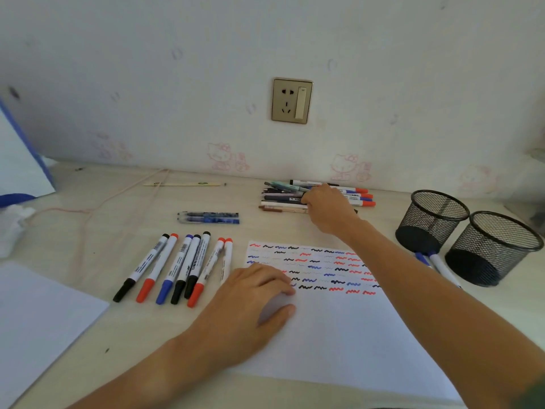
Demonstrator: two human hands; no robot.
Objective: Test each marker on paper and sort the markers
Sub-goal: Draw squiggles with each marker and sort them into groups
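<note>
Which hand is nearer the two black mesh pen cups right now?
Right. The right hand reaches into the pen pile, left of the mesh pen cups. The left hand presses the test paper, farther left.

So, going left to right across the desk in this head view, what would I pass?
Blank white sheet → row of seven capped red, blue and black markers → left hand pressing the scribbled white test paper → two black wire-mesh pen cups.

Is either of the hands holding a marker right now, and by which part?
Left hand holds nothing; it rests flat on the paper. Right hand reaches into the pile of pens; its grip is hidden.
</note>
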